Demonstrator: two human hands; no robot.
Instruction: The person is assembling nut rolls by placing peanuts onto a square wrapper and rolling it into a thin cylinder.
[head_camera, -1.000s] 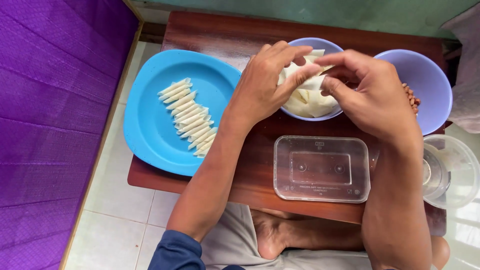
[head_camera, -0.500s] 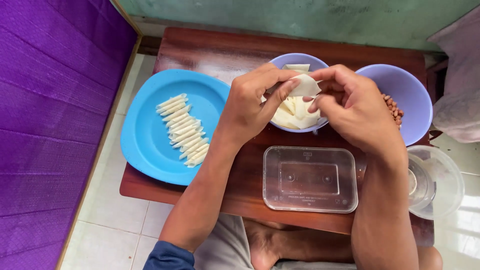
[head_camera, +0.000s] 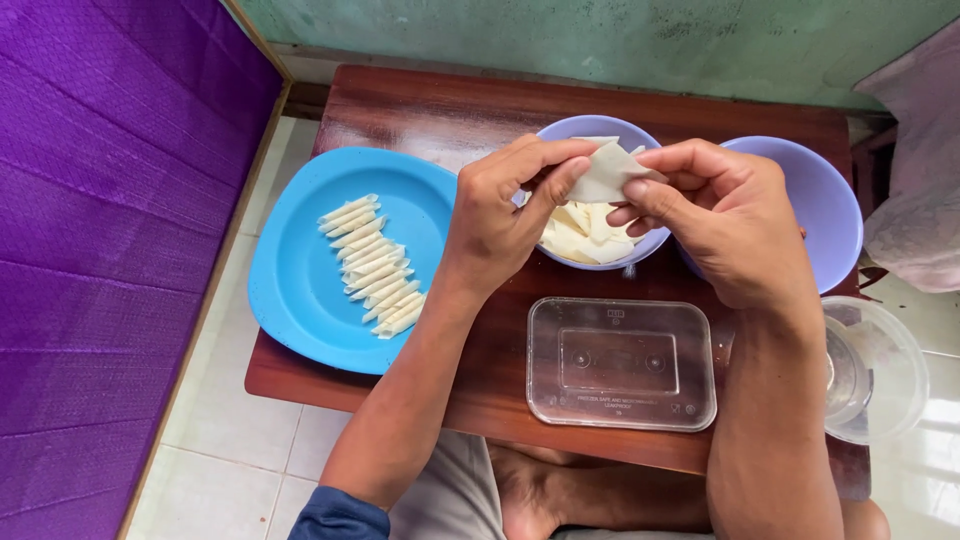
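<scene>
Both hands hold one thin pale wrapper sheet (head_camera: 605, 172) above a lilac bowl (head_camera: 640, 247) that contains more such sheets. My left hand (head_camera: 505, 215) pinches the sheet's left edge with thumb and fingers. My right hand (head_camera: 725, 220) grips its right side. To the left, a blue plate (head_camera: 300, 300) carries a row of several rolled pale sticks (head_camera: 372, 265). All of this rests on a small dark wooden table (head_camera: 430, 110).
A second lilac bowl (head_camera: 825, 200) stands at the right, mostly behind my right hand. A clear rectangular plastic lid or tub (head_camera: 620, 363) lies at the table's front. A clear round container (head_camera: 875, 365) is at the right edge. A purple mattress (head_camera: 100, 220) lines the left.
The hands have lifted the wrapper sheet slightly clear of the bowl and spread it between them. The camera view has shifted a little.
</scene>
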